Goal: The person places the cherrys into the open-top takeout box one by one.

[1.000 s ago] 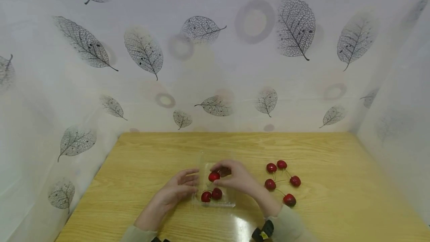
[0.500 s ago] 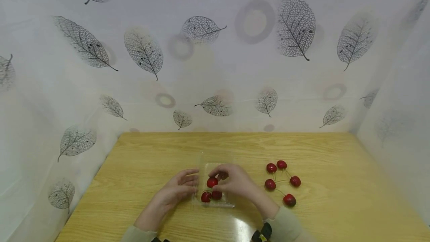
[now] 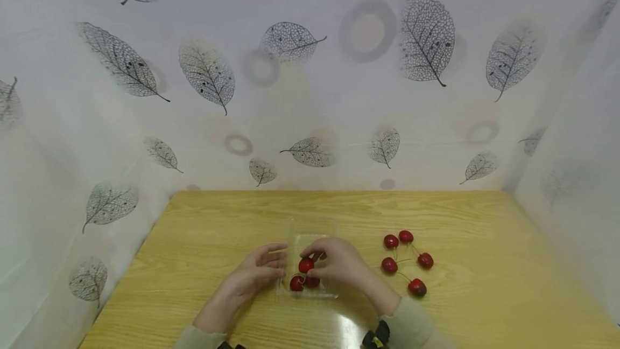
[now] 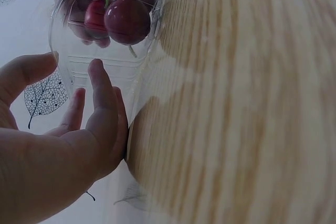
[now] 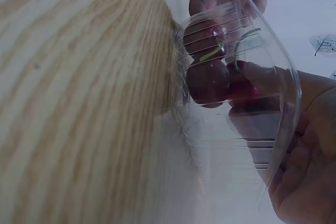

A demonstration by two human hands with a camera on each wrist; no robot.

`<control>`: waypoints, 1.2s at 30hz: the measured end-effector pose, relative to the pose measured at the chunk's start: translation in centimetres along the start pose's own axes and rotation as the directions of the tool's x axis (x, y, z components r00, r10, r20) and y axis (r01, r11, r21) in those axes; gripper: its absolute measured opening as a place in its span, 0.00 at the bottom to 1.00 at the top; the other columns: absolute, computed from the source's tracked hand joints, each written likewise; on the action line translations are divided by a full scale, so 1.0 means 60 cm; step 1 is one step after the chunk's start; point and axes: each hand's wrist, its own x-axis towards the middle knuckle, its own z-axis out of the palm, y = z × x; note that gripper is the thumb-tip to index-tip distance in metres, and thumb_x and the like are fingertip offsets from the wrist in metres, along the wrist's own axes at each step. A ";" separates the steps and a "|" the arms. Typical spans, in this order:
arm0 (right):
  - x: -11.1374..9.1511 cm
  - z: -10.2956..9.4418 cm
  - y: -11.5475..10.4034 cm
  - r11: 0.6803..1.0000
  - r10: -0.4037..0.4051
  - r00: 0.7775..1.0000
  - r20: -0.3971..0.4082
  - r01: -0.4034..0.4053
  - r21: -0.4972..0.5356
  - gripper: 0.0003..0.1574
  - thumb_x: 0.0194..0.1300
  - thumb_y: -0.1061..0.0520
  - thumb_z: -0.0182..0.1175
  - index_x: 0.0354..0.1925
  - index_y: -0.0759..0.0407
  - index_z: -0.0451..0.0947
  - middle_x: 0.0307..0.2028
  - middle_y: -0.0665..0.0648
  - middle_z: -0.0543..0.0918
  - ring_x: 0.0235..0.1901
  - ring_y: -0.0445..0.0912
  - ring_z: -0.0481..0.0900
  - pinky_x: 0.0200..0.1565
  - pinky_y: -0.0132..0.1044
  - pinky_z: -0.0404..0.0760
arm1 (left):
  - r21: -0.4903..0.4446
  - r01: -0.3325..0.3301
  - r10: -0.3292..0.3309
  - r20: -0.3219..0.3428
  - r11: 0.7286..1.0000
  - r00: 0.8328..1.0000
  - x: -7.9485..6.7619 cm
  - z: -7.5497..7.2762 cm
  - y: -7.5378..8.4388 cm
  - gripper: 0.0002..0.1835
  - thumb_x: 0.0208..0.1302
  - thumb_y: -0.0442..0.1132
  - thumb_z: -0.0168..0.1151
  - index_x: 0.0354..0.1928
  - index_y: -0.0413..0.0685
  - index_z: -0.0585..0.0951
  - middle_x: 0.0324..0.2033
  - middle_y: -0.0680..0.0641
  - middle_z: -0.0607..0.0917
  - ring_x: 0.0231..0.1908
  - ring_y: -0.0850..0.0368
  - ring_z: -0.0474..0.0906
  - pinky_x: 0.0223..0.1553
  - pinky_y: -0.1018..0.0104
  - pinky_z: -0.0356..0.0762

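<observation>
The right hand has thumb and fingers clamped on a cherry inside the clear plastic tub, coming in over its right wall. The left hand, fingers spread apart, lies low on the worktop along the tub's left wall, so the two hands flank the tub. The tub sits a little left of the worktop's middle, well apart from the left and right edges, its length running toward the far edge. At the tub's near end two cherries lie side by side, the left one just beside the right one, with the pinched one just beyond them; past it the tub's floor runs on to the far wall. A broad strip of wood parts the tub from five loose cherries, loosely ringed toward the right edge. The far edge meets a leaf-printed sheet.

The worktop's near edge is cut off, as are both sleeves. The right cherry in the tub is partly hidden by the right hand's thumb and the pinched cherry. Whether the left fingertips touch the plastic, I cannot tell. The tub's far rim is faint against the wood, and the crossing stems are hard to separate.
</observation>
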 end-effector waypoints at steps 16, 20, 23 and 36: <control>0.001 0.003 -0.001 1.000 0.012 1.000 -0.025 -0.012 0.006 0.20 0.60 0.59 0.76 0.52 0.55 0.88 0.47 0.52 0.93 0.44 0.46 0.89 0.51 0.39 0.87 | 0.009 -0.002 0.002 0.015 1.000 1.000 0.000 -0.003 0.001 0.41 0.68 0.27 0.61 0.80 0.31 0.57 0.78 0.22 0.59 0.73 0.40 0.69 0.63 0.64 0.80; 0.000 0.003 0.002 0.998 0.019 0.999 -0.034 -0.017 0.065 0.20 0.60 0.61 0.76 0.52 0.57 0.88 0.48 0.53 0.92 0.45 0.48 0.89 0.51 0.39 0.88 | 0.012 -0.004 0.004 0.016 1.000 1.000 0.000 -0.003 0.000 0.41 0.68 0.27 0.61 0.80 0.31 0.56 0.78 0.22 0.58 0.73 0.40 0.69 0.63 0.65 0.80; -0.001 0.002 0.003 0.992 0.031 0.999 -0.040 -0.026 0.121 0.19 0.61 0.60 0.75 0.52 0.57 0.88 0.49 0.53 0.92 0.46 0.49 0.89 0.52 0.40 0.88 | 0.013 -0.006 0.005 0.013 1.000 1.000 0.001 -0.003 0.000 0.41 0.68 0.26 0.61 0.80 0.31 0.57 0.78 0.22 0.58 0.73 0.40 0.69 0.62 0.66 0.80; -0.001 -0.006 0.014 0.943 0.003 0.997 -0.080 0.024 0.333 0.18 0.65 0.62 0.72 0.52 0.67 0.86 0.48 0.62 0.91 0.42 0.40 0.87 0.50 0.31 0.86 | 0.012 -0.004 0.004 -0.005 1.000 1.000 -0.001 0.000 0.001 0.41 0.67 0.25 0.61 0.80 0.31 0.57 0.78 0.22 0.59 0.73 0.38 0.69 0.64 0.63 0.80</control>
